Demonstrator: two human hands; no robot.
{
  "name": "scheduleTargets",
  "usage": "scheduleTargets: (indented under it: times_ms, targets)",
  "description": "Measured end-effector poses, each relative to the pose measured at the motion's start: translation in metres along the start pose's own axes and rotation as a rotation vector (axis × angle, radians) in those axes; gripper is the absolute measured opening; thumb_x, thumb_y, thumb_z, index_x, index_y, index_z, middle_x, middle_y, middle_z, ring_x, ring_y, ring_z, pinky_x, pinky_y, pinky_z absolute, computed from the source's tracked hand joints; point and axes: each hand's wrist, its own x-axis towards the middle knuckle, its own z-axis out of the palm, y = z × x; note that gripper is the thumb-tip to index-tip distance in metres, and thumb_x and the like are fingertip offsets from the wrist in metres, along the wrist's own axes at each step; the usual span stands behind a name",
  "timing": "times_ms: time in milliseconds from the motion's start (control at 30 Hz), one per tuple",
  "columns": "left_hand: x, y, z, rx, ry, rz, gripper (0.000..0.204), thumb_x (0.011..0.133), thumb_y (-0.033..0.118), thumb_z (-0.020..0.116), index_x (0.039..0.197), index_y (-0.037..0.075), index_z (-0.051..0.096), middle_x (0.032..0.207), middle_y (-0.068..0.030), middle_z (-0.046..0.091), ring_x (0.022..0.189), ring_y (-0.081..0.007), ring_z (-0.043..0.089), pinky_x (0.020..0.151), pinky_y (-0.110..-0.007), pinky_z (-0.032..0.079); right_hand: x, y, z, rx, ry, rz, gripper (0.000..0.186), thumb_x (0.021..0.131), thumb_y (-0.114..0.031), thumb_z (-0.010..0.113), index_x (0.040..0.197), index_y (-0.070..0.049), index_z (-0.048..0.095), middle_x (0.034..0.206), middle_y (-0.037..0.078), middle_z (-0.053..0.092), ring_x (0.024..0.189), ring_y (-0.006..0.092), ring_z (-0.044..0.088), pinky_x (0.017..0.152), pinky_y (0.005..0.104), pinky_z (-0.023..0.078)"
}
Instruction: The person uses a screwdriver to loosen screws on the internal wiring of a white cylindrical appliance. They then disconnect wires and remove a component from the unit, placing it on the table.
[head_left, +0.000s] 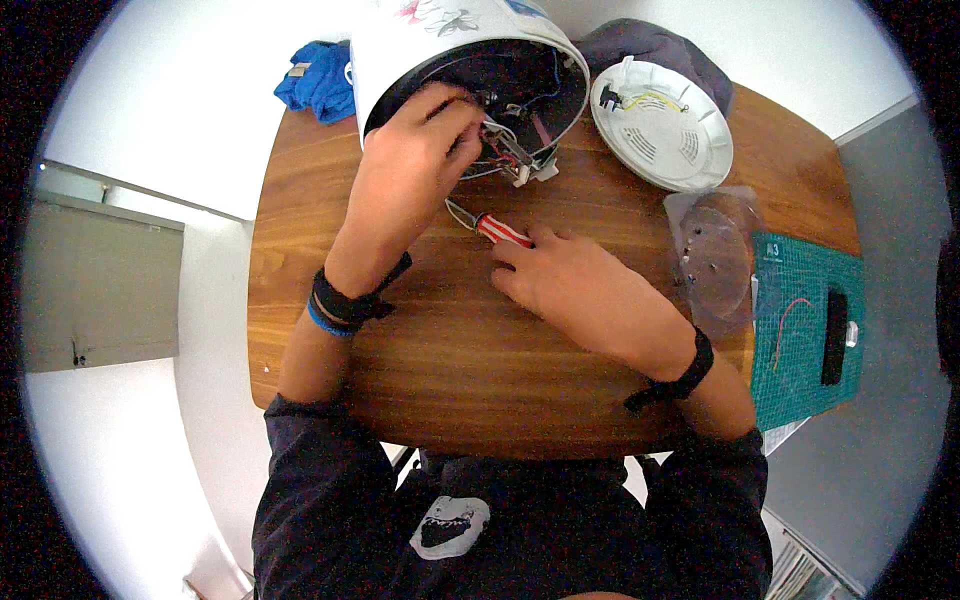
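A white cylindrical appliance (470,30) lies on its side at the back of the table, its open end facing me. Inside its dark opening are several wires (510,150) and small parts. My left hand (425,150) is at the left of this opening, fingers curled together among the wires; what they pinch is hidden. My right hand (575,280) rests low over the table, closed around a tool with a red-and-white striped handle (502,230). The tool points toward the appliance, and a pale wire (459,213) loops by its tip.
A round white cover (662,125) with yellow wires lies at the back right, before a dark cloth (655,50). Nearer is a clear plastic tray (712,250) with small screws. A green cutting mat (795,380) carries a black object (834,335). Blue cloth (318,85) lies back left.
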Motion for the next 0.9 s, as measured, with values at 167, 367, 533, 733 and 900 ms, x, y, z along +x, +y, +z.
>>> scheduleTargets:
  times_ms: [167, 367, 533, 733, 900]
  targets:
    - [0.000, 0.001, 0.002, -0.040, 0.019, -0.059, 0.018, 0.090, 0.006, 0.076, 0.108, 0.005, 0.073, 0.109, -0.0139, 0.075, 0.098, -0.0343, 0.074, 0.083, -0.041, 0.061, -0.005, 0.009, 0.012, 0.076, 0.248, -0.087, 0.010, 0.087, -0.008, 0.062, 0.091, -0.003, 0.071, 0.100, 0.019, 0.071, 0.084, 0.0381, 0.074, 0.072, 0.0491, 0.061]
    - [-0.002, 0.003, 0.006, -0.010, 0.054, -0.079, 0.017, 0.091, 0.006, 0.076, 0.108, 0.006, 0.072, 0.105, -0.0125, 0.078, 0.093, -0.0306, 0.077, 0.082, -0.038, 0.061, -0.005, 0.011, 0.013, 0.141, 0.252, -0.088, 0.012, 0.089, -0.009, 0.061, 0.091, -0.002, 0.070, 0.097, 0.022, 0.070, 0.086, 0.0399, 0.073, 0.074, 0.0488, 0.060]
    - [0.000, 0.008, 0.004, -0.111, 0.026, -0.122, 0.016, 0.092, 0.006, 0.077, 0.107, 0.006, 0.072, 0.101, -0.0099, 0.079, 0.090, -0.0243, 0.078, 0.079, -0.034, 0.061, -0.005, 0.010, 0.010, 0.152, 0.231, -0.076, 0.013, 0.089, -0.010, 0.060, 0.092, -0.001, 0.070, 0.097, 0.021, 0.070, 0.088, 0.0395, 0.073, 0.076, 0.0484, 0.060]
    - [0.000, 0.008, 0.004, -0.281, -0.008, -0.164, 0.017, 0.089, 0.005, 0.081, 0.104, 0.004, 0.073, 0.098, -0.0089, 0.078, 0.088, -0.0193, 0.076, 0.079, -0.031, 0.060, -0.007, 0.009, 0.007, 0.152, 0.261, -0.096, 0.013, 0.090, -0.010, 0.059, 0.092, -0.001, 0.069, 0.096, 0.021, 0.069, 0.089, 0.0388, 0.073, 0.076, 0.0483, 0.060]
    - [0.000, 0.005, 0.000, -0.291, -0.055, -0.131, 0.016, 0.088, 0.004, 0.083, 0.103, 0.004, 0.077, 0.100, -0.0093, 0.078, 0.090, -0.0174, 0.075, 0.082, -0.030, 0.060, -0.007, 0.008, 0.014, 0.151, 0.323, -0.105, 0.011, 0.089, -0.009, 0.060, 0.091, -0.002, 0.069, 0.096, 0.020, 0.069, 0.087, 0.0389, 0.073, 0.074, 0.0487, 0.060]
